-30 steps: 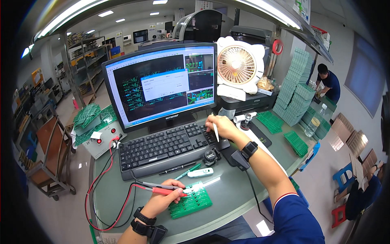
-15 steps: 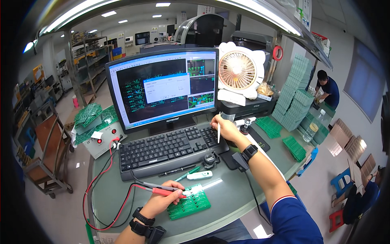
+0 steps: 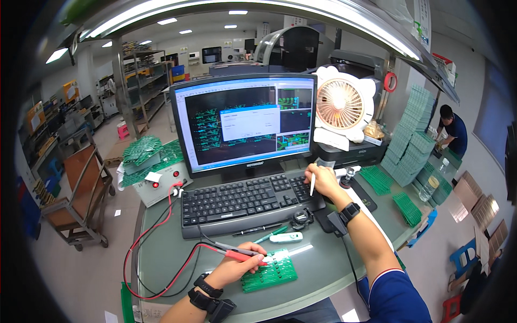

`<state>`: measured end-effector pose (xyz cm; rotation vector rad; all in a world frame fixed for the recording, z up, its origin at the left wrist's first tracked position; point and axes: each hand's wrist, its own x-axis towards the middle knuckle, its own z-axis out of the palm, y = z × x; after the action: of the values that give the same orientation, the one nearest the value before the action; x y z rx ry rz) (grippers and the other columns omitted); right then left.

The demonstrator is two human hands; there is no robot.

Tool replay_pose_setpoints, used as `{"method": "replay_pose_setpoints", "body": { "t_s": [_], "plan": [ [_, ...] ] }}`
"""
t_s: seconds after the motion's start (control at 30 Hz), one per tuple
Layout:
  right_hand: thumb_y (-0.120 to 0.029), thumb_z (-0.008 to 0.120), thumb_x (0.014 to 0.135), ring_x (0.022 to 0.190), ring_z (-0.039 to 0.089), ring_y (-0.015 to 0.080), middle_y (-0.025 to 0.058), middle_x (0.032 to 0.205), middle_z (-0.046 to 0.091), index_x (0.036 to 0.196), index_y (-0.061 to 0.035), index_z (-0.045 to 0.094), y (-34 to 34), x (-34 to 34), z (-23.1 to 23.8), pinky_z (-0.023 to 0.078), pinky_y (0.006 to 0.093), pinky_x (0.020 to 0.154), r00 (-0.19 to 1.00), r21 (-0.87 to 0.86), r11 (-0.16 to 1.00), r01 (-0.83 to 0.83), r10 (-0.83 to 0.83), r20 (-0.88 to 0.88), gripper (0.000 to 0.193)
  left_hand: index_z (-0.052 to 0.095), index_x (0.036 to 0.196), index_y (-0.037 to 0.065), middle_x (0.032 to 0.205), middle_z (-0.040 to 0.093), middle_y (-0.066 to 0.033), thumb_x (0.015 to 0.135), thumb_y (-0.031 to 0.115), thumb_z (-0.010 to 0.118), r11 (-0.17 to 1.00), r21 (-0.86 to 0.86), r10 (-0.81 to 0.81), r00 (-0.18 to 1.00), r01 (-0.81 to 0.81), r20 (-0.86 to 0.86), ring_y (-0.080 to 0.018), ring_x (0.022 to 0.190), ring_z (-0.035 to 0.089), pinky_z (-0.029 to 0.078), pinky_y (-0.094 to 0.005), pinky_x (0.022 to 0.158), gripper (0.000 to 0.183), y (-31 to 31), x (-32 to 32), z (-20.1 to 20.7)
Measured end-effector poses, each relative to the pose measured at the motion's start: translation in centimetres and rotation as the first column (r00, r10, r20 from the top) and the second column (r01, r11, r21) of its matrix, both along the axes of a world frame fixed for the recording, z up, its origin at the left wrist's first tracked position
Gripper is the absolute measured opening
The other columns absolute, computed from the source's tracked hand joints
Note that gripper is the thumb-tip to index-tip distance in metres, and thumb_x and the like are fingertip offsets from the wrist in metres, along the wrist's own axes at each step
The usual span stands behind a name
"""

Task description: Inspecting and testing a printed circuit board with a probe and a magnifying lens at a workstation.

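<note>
My left hand (image 3: 236,268) is closed around a pair of test probes, a red one (image 3: 232,255) and a dark grey one. Their tips point at the upper left part of a green circuit board panel (image 3: 281,275) lying on the table. My right hand (image 3: 323,183) rests over the number pad at the right end of a black keyboard (image 3: 231,203), its fingers closed on a slim white pen-like stick (image 3: 313,184). The stick points down toward the keys. A monitor (image 3: 247,145) behind the keyboard shows a dialog box over a board layout.
Red and black leads run to a white box (image 3: 156,185) topped with green boards. Pens and a white-green tool (image 3: 286,237) lie before the keyboard. At right are a lit fan (image 3: 340,105), stacked boards (image 3: 404,142) and a bottle (image 3: 429,188). A co-worker (image 3: 452,132) stands beyond.
The whole view has shifted, so everything sits further right and slightly lower. Both hands keep about the same places at the board and the number pad, with the same things held.
</note>
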<state>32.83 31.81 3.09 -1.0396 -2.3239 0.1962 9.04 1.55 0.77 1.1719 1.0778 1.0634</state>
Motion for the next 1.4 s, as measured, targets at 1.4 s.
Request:
{"method": "replay_pose_setpoints", "body": {
  "t_s": [1.4],
  "plan": [
    [-0.018,0.061,0.088,0.091,0.061,0.0335,0.0132,0.094,0.063,0.109,-0.0099,0.051,-10.3,-6.2,-1.3,0.048,0.0458,0.076,0.928,-0.06,0.948,-0.312,0.291,-0.233,0.024,0.054,0.1,0.002,0.077,0.059,-0.0058,0.09,0.019,0.06,0.985,0.03,0.172,0.979,-0.17,-0.106,-0.0115,0.063,0.057,0.048,-0.0246,0.057,0.021,-0.2,1.2,0.0]
  ]
}}
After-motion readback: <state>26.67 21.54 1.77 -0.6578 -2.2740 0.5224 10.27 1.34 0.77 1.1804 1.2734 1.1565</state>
